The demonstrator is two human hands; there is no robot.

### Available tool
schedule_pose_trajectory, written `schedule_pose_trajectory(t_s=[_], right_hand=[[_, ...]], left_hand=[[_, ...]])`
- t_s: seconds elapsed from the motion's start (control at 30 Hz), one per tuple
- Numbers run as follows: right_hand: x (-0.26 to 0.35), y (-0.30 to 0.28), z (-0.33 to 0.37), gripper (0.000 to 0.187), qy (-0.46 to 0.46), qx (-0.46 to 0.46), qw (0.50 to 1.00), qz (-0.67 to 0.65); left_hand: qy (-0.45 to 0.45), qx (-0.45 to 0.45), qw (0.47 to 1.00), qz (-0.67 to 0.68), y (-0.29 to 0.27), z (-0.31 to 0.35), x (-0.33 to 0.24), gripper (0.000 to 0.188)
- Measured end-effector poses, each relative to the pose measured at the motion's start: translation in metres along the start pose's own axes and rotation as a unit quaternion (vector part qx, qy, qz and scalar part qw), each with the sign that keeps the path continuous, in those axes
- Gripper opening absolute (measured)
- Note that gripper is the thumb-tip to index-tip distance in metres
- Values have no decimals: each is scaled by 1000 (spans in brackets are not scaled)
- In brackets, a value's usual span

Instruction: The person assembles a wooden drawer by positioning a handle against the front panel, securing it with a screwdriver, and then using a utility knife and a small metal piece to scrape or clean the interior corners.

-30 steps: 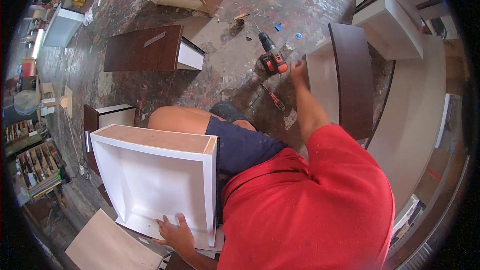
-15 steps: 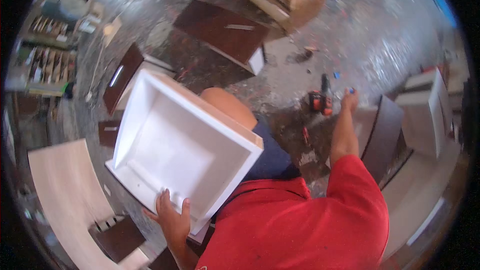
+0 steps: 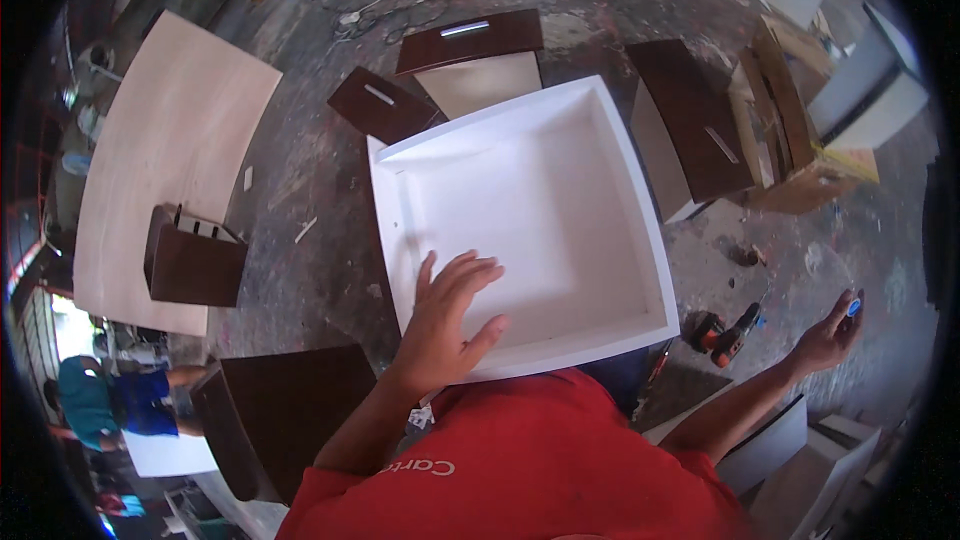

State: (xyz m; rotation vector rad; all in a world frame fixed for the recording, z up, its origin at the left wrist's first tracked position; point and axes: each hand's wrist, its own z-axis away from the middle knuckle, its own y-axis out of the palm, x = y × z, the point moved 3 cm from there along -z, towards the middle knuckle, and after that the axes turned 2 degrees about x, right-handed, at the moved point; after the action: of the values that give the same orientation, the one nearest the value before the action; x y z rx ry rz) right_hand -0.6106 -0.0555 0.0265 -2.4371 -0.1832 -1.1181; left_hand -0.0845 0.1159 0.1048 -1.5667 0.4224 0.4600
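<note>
A white drawer, its open side up, rests across my lap. My left hand is over the drawer's near left part, fingers spread and nothing in them; whether it touches the wood I cannot tell. Stretched out to the right, my right hand has its fingers closed round a small round blue thing, too small to name its kind. Between that hand and the drawer, a black and orange cordless drill lies on the floor. A red-handled tool lies beside my leg.
Dark-fronted drawers stand beyond the white one. A cardboard box is at the right. To the left are a curved pale board and a dark brown cabinet. Another person is at the far left.
The view has turned, so the drawer appears more central. My left hand has come from the drawer's edge to over its inside. The right hand reaches farther from the drill, still holding the blue thing.
</note>
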Motion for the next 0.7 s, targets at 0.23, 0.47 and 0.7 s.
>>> schedule_pose_trajectory(t_s=[0.23,0.47,0.7], right_hand=[[187,9,36,47,-235,280,866,-342],[333,29,141,55,-352,609,601,-380],[265,154,106,31,-127,472,831,-267]], left_hand=[[123,-18,990,73,1,-18,-22,75],[148,-35,968,199,-12,-36,-34,93],[-90,-69,873,475,5,-13,33,63]])
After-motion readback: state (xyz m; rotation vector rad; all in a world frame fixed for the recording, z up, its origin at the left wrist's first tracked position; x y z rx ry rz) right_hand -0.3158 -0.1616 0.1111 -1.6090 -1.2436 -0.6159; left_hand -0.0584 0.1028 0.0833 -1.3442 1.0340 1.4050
